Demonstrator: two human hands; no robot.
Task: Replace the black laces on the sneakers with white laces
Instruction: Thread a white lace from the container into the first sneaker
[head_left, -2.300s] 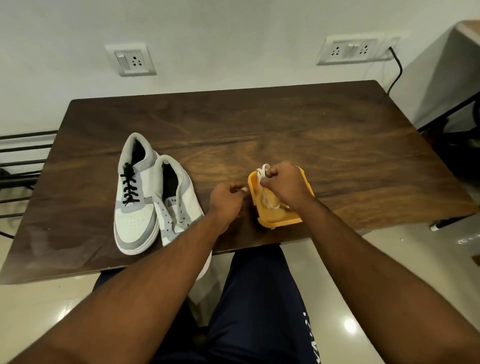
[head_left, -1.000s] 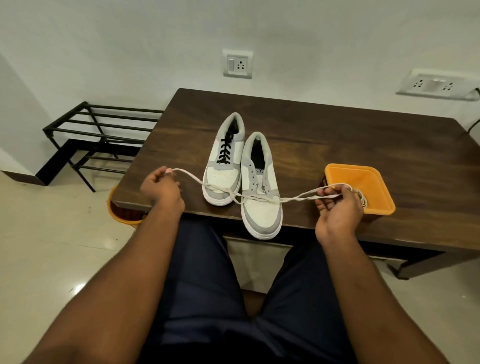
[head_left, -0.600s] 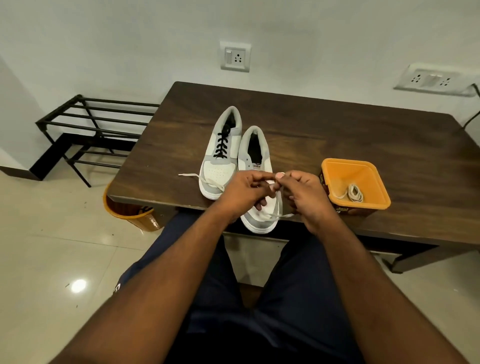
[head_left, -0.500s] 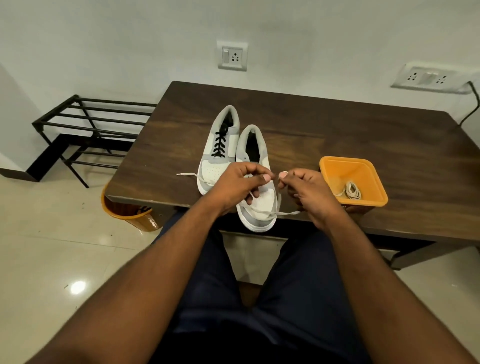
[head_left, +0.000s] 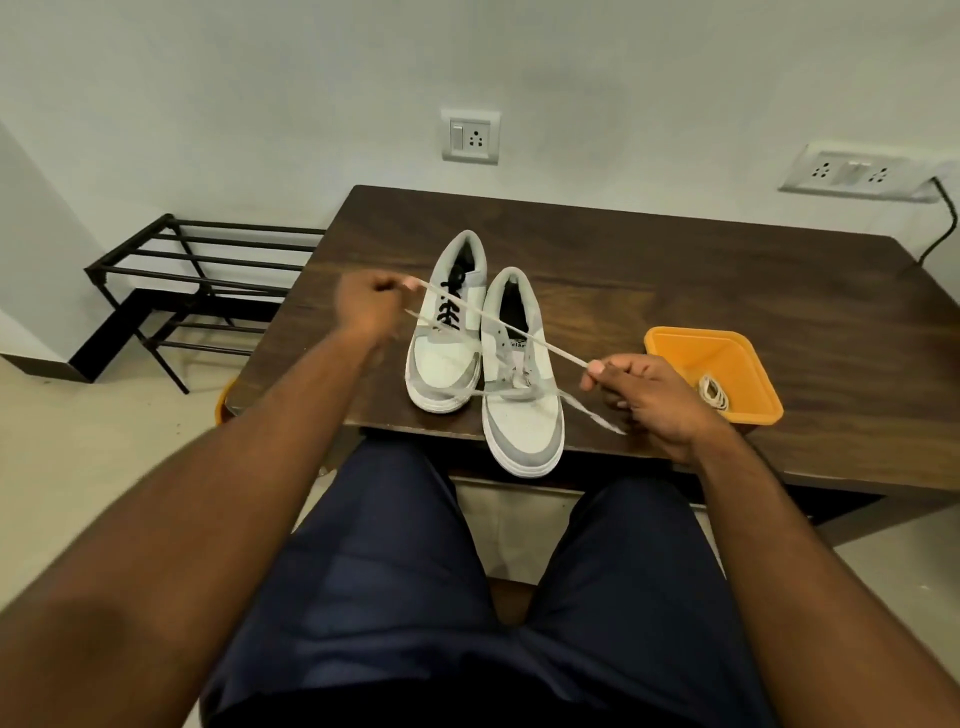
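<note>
both arms are reaching forward over the counter (head_left: 675, 270). the left hand (head_left: 370, 307) is lifting to the left of the black-laced sneaker (head_left: 448, 325), fingers pinching one part of the white lace (head_left: 511, 332) — motion-blurred. the right hand (head_left: 652, 400) is sitting lower beside the orange tray (head_left: 748, 364), fingers curling round the lace's other part. the lace is stretching taut across both shoes, above the laceless sneaker (head_left: 519, 374); a coiled lace (head_left: 714, 392) is lying in the tray.

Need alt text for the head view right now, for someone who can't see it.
Both hands, left hand and right hand, pinch a white lace stretched over two sneakers on a wooden table; another lace sits in an orange tray.
</note>
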